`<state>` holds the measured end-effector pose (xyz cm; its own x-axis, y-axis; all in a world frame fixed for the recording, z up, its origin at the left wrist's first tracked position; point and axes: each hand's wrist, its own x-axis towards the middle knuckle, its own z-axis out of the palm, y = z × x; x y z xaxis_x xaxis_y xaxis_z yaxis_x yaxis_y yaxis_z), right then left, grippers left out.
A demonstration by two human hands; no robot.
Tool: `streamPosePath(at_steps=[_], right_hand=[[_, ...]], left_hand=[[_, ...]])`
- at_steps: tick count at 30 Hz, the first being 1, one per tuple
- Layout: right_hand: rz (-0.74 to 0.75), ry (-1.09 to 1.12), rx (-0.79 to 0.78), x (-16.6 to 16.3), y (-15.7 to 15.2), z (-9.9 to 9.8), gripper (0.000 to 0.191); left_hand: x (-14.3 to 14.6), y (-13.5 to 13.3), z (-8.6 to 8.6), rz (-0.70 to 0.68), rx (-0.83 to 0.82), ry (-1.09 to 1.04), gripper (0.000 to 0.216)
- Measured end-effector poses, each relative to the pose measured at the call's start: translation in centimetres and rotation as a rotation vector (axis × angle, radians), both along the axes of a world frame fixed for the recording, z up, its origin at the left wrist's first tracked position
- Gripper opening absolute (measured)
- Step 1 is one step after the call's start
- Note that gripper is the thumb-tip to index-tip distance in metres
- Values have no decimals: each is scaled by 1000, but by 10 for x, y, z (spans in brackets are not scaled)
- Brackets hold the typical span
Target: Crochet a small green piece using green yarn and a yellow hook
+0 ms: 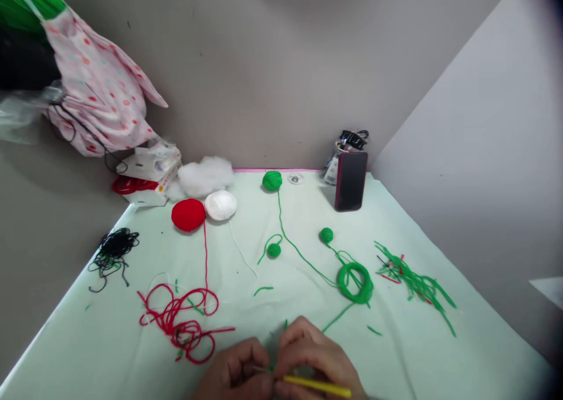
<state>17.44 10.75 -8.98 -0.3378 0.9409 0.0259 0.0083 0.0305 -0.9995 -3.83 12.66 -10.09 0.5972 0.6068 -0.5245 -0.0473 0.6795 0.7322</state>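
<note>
At the bottom edge, my right hand (314, 356) is closed around a yellow-handled crochet hook (319, 385). My left hand (241, 369) is pinched close against it, fingertips nearly touching. Between them shows a small bit of green yarn (271, 367); most of the work is hidden by the fingers. A green strand runs from behind my right hand up to a coil of green yarn (355, 282), which links on to a green yarn ball (272, 180) at the back. Two small green crocheted balls lie on the table, one (274, 250) at centre and one (326, 235) to its right.
Tangled red yarn (176, 324) trails from a red ball (188, 214), beside a white ball (220, 205) and fluffy stuffing (206, 176). Black yarn (116, 244) lies left, green scraps (413, 280) right. A phone (350, 182) leans against a pen holder (331, 168).
</note>
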Motion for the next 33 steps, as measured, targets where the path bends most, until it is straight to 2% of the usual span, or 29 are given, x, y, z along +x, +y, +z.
streamPosePath(at_steps=[2, 4, 6, 9, 12, 15, 17, 20, 22, 24, 25, 26, 27, 28, 29, 31, 33], right_hand=[[-82, 23, -44, -1, 3, 11, 21], [-126, 69, -181, -2, 4, 24, 26], [-138, 160, -321, -3, 4, 37, 31], [-235, 287, -298, -2, -1, 53, 34], [-310, 375, -242, -2, -10, 70, 33], [-333, 433, -178, -1, -25, 86, 31], [-330, 449, -115, 0, -37, 97, 30], [-342, 470, -36, -1, -55, 110, 30], [-349, 480, -1, -4, -64, 116, 31], [-333, 477, 26, -9, -72, 119, 30], [-315, 472, 43, -12, -76, 120, 29], [-289, 465, 66, -16, -79, 121, 27], [-261, 455, 98, -19, -82, 122, 25], [-234, 439, 139, -21, -85, 123, 22], [-212, 417, 189, -22, -88, 123, 18], [-204, 363, 293, -22, -92, 124, 12], [-245, 329, 352, -19, -94, 122, 9]], left_hand=[[2, -5, 5, -3, 53, -25, 62], [3, -9, 16, 29, 82, -64, 57], [1, -12, 30, 139, 138, -79, 50], [-11, -8, 58, 337, 190, -24, 36], [-35, 4, 87, 507, 269, -22, 29], [-68, 15, 110, 675, 436, 12, 26], [-91, 16, 120, 674, 610, 105, 31], [-117, 6, 132, 507, 813, 432, 36], [-120, -8, 141, 467, 946, 610, 37], [-108, -25, 150, 555, 1041, 644, 34], [-95, -34, 153, 656, 1058, 600, 31], [-78, -41, 154, 724, 1041, 502, 28], [-60, -47, 154, 722, 981, 332, 32], [-40, -52, 151, 643, 872, 135, 40], [-22, -55, 149, 501, 746, -44, 46], [5, -60, 144, 327, 668, -144, 59], [15, -64, 146, 233, 592, -228, 67]])
